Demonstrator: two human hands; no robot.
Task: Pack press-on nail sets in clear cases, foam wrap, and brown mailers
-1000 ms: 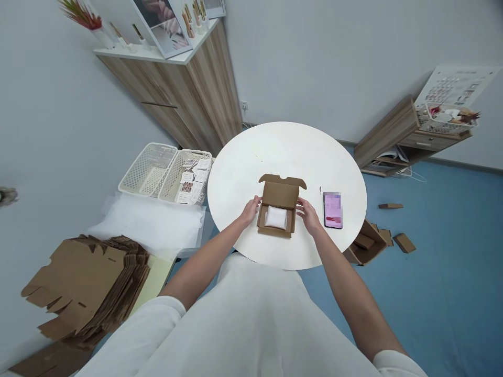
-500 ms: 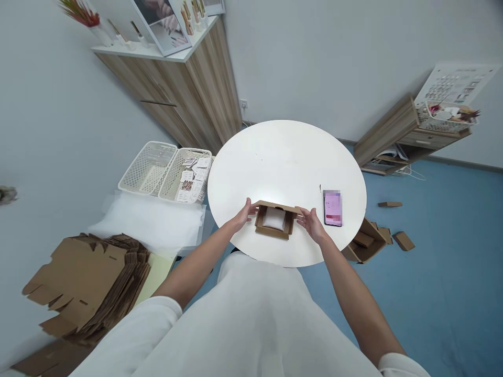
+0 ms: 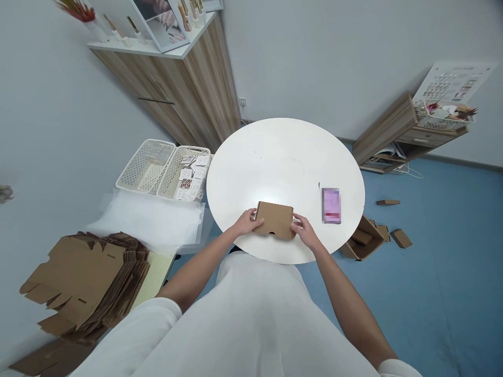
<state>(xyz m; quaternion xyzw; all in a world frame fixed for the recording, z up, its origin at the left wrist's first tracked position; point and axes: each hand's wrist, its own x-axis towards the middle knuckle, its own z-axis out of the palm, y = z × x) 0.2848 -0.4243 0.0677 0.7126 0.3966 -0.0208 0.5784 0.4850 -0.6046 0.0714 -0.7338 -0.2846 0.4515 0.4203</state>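
A small brown cardboard box point(image 3: 274, 219) lies on the white round table point(image 3: 283, 152) near its front edge. Its lid is folded down over the top, so the inside is hidden. My left hand point(image 3: 248, 221) grips the box's left side, thumb on the lid and fingers along the side. On the opposite side, my right hand point(image 3: 304, 229) holds the right front corner between thumb and fingers. To the right of the box lies a phone point(image 3: 331, 206) with a blurred pink screen.
Left of the table stand two white baskets, one point(image 3: 184, 173) holding printed cards. White sheets point(image 3: 153, 217) and a stack of flat cardboard blanks point(image 3: 78, 277) lie nearer. On the floor at right are an open carton point(image 3: 365, 243) and several small boxes. A wooden cabinet point(image 3: 188, 89) stands behind.
The box's lid has come down toward me and now covers the white padded item that showed inside. Both hands have moved slightly nearer to me and closed on the box's sides.
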